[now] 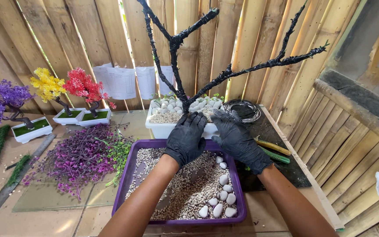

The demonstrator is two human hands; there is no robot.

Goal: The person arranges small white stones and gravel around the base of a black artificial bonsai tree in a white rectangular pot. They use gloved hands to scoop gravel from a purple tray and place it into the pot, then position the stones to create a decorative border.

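Observation:
Both my hands wear black gloves and rest against the near wall of a white rectangular planter (159,130). My left hand (186,138) and my right hand (237,141) grip its front edge side by side. A bare black wrapped tree (177,44) with several branches rises from the planter, amid white stones and fine gravel (165,117). Below my hands sits a purple tray (130,166) holding gravel and white pebbles (223,197).
A heap of purple and green artificial foliage (80,157) lies at left. Three small potted trees stand behind it: purple (3,101), yellow (47,85), red (83,86). A wire coil (242,109) and yellow and green tool handles (273,150) lie right. Bamboo walls enclose the bench.

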